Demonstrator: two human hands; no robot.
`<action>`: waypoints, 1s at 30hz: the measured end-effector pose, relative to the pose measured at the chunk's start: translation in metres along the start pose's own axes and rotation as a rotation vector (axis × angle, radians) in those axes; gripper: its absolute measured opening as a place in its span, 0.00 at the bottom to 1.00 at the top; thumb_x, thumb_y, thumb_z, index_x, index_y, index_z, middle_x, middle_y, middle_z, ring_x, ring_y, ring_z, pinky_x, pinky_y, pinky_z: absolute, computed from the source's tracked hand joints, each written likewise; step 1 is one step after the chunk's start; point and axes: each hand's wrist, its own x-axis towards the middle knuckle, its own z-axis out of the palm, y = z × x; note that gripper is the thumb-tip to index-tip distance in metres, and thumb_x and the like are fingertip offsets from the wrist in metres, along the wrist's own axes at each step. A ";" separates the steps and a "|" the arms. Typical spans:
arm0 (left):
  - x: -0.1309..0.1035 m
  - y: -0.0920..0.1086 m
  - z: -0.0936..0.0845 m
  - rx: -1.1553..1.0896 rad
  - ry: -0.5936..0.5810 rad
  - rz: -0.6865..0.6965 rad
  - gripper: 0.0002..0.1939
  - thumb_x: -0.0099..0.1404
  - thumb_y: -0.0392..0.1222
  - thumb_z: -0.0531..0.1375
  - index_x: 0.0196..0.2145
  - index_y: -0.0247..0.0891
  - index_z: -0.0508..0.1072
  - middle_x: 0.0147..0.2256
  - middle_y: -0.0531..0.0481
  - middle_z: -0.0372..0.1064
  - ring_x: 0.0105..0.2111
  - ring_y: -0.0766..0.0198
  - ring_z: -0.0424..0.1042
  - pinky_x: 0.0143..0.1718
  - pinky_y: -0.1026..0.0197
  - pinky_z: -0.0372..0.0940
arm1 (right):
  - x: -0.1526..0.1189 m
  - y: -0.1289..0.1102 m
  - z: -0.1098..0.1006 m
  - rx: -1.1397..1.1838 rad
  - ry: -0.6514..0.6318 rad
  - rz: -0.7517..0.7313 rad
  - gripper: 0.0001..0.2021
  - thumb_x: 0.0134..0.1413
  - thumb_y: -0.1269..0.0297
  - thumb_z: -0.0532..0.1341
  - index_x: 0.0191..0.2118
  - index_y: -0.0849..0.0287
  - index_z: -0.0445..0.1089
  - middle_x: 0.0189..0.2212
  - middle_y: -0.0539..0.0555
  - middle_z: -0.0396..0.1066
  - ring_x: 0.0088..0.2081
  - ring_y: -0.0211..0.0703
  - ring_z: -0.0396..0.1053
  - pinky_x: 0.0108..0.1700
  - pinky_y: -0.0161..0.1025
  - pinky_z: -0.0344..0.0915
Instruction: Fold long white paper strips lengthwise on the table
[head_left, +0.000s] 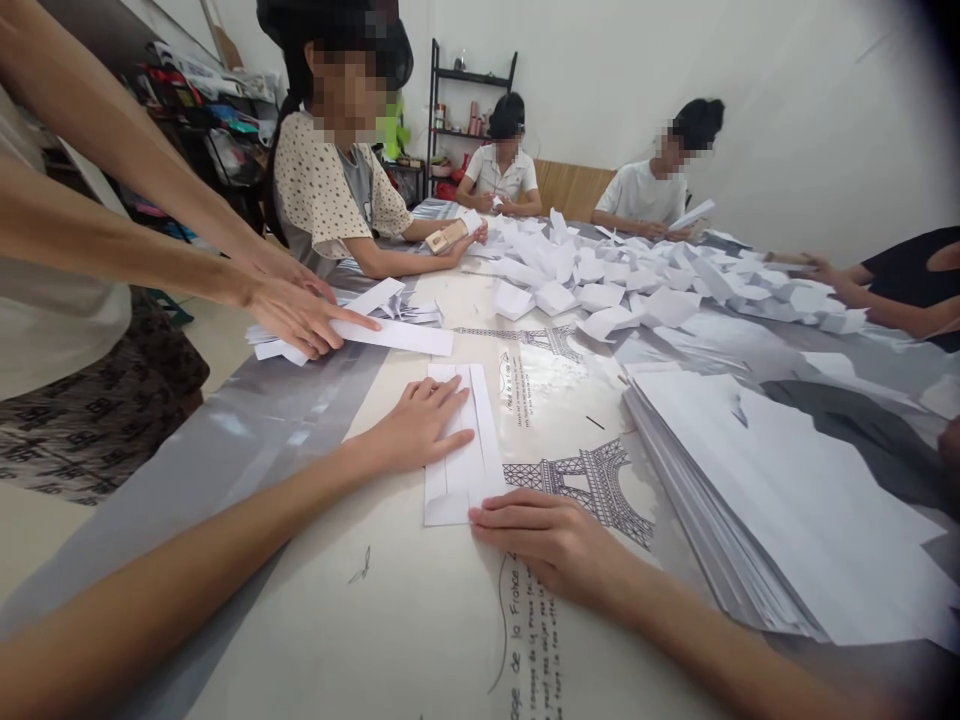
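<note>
A strip of white paper, folded over along its length (474, 450), lies on the table in front of me. My left hand (424, 425) is spread over its upper left part, fingers apart, pressing it down. At the strip's lower right corner is my right hand (551, 530), its fingertips closed together on the paper edge; the thumb is hidden. Close by on the right stands a stack of white paper sheets (780, 500). Beyond my left hand, a co-worker's hand (296, 315) presses another white paper strip (405, 338).
A heap of folded white paper pieces (600, 275) covers the far middle of the table. The tablecloth (315, 600) has Eiffel Tower prints. A co-worker at the left holds a wooden block (448, 237) with paper. Several other people sit around the table; a black shelf (472, 75) stands behind.
</note>
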 end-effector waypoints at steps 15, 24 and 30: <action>-0.002 -0.005 0.006 -0.013 0.048 0.013 0.33 0.75 0.63 0.43 0.69 0.42 0.53 0.71 0.42 0.46 0.65 0.43 0.52 0.63 0.43 0.49 | 0.004 -0.004 -0.020 0.120 -0.197 0.075 0.23 0.65 0.75 0.54 0.64 0.60 0.66 0.57 0.55 0.73 0.60 0.40 0.69 0.62 0.41 0.68; -0.002 -0.004 0.004 -0.019 0.046 0.007 0.34 0.75 0.63 0.43 0.68 0.41 0.54 0.70 0.41 0.47 0.64 0.42 0.53 0.62 0.42 0.49 | 0.004 -0.007 -0.024 0.139 -0.204 0.068 0.23 0.65 0.76 0.53 0.63 0.60 0.66 0.58 0.57 0.72 0.62 0.40 0.67 0.63 0.44 0.67; -0.003 -0.005 0.004 -0.025 0.047 0.004 0.33 0.74 0.63 0.43 0.68 0.42 0.55 0.70 0.42 0.47 0.65 0.42 0.53 0.62 0.42 0.49 | -0.001 -0.011 -0.019 -0.039 -0.192 0.045 0.20 0.69 0.73 0.53 0.63 0.62 0.66 0.57 0.56 0.73 0.60 0.40 0.69 0.63 0.41 0.66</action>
